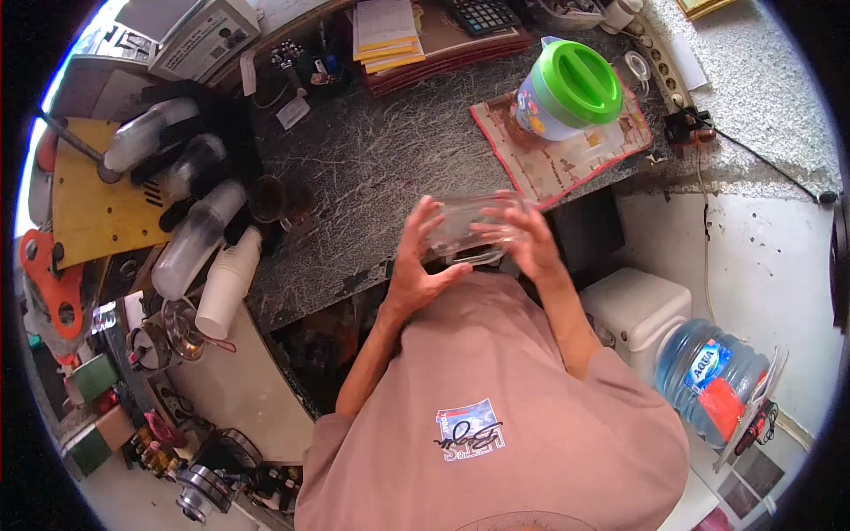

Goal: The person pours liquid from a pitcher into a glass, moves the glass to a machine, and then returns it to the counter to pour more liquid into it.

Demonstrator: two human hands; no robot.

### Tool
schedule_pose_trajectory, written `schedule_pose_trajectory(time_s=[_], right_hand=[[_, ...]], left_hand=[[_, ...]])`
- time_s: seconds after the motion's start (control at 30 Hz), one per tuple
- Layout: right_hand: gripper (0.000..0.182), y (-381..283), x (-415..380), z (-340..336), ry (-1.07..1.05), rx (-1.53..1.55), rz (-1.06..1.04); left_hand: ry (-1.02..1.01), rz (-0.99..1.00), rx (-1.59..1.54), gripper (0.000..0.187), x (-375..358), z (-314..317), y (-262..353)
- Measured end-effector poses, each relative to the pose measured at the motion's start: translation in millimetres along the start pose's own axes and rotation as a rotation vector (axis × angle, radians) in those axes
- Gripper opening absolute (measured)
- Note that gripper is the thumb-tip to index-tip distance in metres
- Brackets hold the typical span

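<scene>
A clear, see-through box-like container (461, 226) is held between my two hands just above the table's front edge, in front of my shirt. My left hand (413, 270) grips its left side, thumb stretched along the near edge and fingers up the far side. My right hand (528, 237) is on its right side, fingers bent over the top and slightly blurred. Glare and blur hide whether the container has a lid or anything inside.
A green-lidded pitcher (575, 84) stands on a red-edged cloth (611, 150) at right. Stacked cups (228, 283) fill a rack at left. Papers (387, 31) and a calculator (482, 15) lie at the back. A water bottle (708, 376) is at lower right.
</scene>
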State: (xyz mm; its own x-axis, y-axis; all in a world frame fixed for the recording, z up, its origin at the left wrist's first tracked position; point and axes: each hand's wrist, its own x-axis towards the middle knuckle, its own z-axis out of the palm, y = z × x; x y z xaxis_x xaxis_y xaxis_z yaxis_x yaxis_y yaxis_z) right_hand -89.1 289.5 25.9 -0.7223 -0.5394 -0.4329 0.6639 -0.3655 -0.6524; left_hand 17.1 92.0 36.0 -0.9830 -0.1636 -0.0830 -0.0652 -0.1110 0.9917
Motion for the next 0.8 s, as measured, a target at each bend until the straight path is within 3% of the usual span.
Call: schedule_pose_trajectory(time_s=[0.07,0.13,0.17,0.23,0.27,0.3,0.37,0.5,0.57,0.6,0.67,0.7,0.77,0.8], right_hand=[[0.057,24,28,14,-0.101,0.058,0.072],[0.054,42,51,29,-0.236,0.278,0.299],[0.054,49,60,32,-0.243,0.275,0.303],[0.053,56,74,46,-0.207,0.029,0.351],[0.051,57,76,50,-0.011,-0.227,0.315],[0.051,48,72,56,-0.011,-0.226,0.313],[0.047,29,59,62,0.055,-0.758,-0.261],[0.027,-42,36,31,0.569,-1.321,-1.071],[0.021,-77,28,23,0.824,-1.421,-1.387],[0.021,-89,31,17,0.827,-1.422,-1.389],[0.03,-109,43,6,1.129,-1.302,-1.511],[0.03,-117,47,-6,1.128,-1.304,-1.512],[0.045,-125,55,-24,0.822,-0.972,-0.976],[0.053,-129,54,-20,0.781,-0.947,-0.871]], left_hand=[[0.265,0.104,0.004,0.097,-1,-7,-4],[0.338,0.124,0.083,0.096,1,-18,7],[0.399,0.14,0.158,0.096,3,-25,13],[0.441,0.146,0.303,0.091,6,-37,16],[0.48,0.144,0.396,0.088,7,-42,15],[0.517,0.142,0.486,0.085,10,-45,14],[0.544,0.168,0.618,0.085,17,-49,13],[0.634,0.215,0.892,0.085,32,-60,4],[0.666,0.209,0.916,0.085,35,-61,-2],[0.695,0.202,0.944,0.085,37,-61,-4],[0.699,0.186,0.965,0.085,37,-58,-6],[0.708,0.17,0.99,0.085,37,-57,-7],[0.709,0.172,0.986,0.086,37,-56,-11],[0.707,0.174,0.981,0.086,38,-56,-12]])
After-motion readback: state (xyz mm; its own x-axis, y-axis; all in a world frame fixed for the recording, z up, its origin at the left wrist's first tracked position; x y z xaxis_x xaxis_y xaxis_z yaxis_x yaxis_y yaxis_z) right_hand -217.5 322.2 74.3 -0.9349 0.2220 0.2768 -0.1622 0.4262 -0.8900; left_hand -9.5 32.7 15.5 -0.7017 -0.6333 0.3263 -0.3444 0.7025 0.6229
